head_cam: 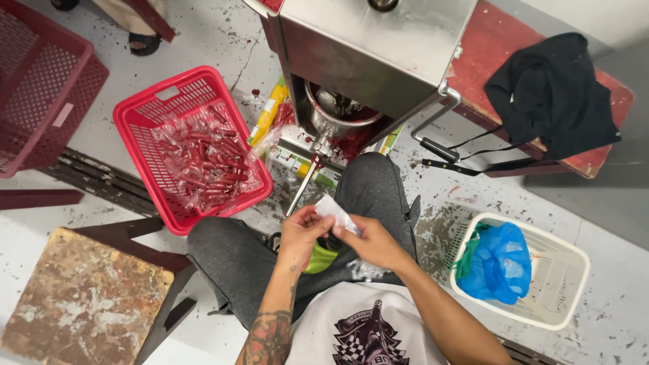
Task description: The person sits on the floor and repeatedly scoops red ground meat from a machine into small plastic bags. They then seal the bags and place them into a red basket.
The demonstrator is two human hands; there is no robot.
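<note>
Centrally, the left hand [302, 232] and the right hand [374, 242] meet over the person's lap, both pinching a small clear plastic bag [334, 211], thin, crinkled and whitish where it catches the light. The left fingers curl closed on its lower left edge; the right thumb and forefinger are closed on its right side. Whether anything is inside the bag is hard to make out. Just below the hands a lime-green object [319, 259] shows between the grey trousered knees, mostly hidden by the wrists, and more crumpled clear film lies under the right hand.

At twelve o'clock from the hands stands a boxy stainless-steel machine [375, 47], smooth and matte, with a round funnel-like bowl beneath and a thin metal spout [302, 186] slanting down toward the hands; its top is cut off by the frame. At ten o'clock a red lattice plastic basket [145, 118] holds many small filled packets [206, 165] of dark red stuff. At four o'clock a white lattice basket [564, 253] holds a blue plastic bag [500, 263]. At eight o'clock sits a worn, paint-flecked wooden stool [84, 297].
</note>
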